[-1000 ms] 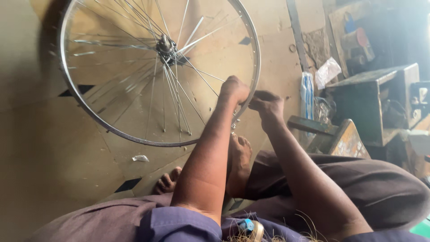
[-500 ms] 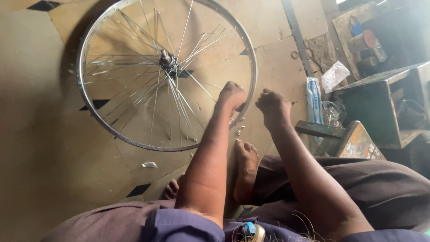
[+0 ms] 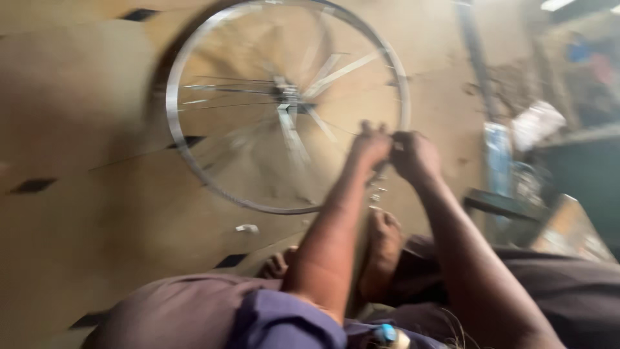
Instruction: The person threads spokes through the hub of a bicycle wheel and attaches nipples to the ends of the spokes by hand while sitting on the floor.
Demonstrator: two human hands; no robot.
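Note:
A silver spoked bicycle wheel [image 3: 194, 168] stands upright on the tan tiled floor in front of me, its hub [image 3: 287, 97] blurred. My left hand [image 3: 369, 145] and my right hand [image 3: 413, 155] are both closed on the rim's lower right edge, almost touching each other. Motion blur hides whether a small tool is in either hand. My bare foot [image 3: 384, 236] rests on the floor just below the hands.
A small pale scrap [image 3: 247, 228] lies on the floor under the wheel. To the right stand a blue bottle-like object [image 3: 497, 155], a dark metal box [image 3: 581, 174] and other workshop clutter. My legs in dark trousers [image 3: 568, 291] fill the bottom.
The view has swung, shifting the wheel to the right in frame. My two hands have come closer together on the rim. The image has become blurred.

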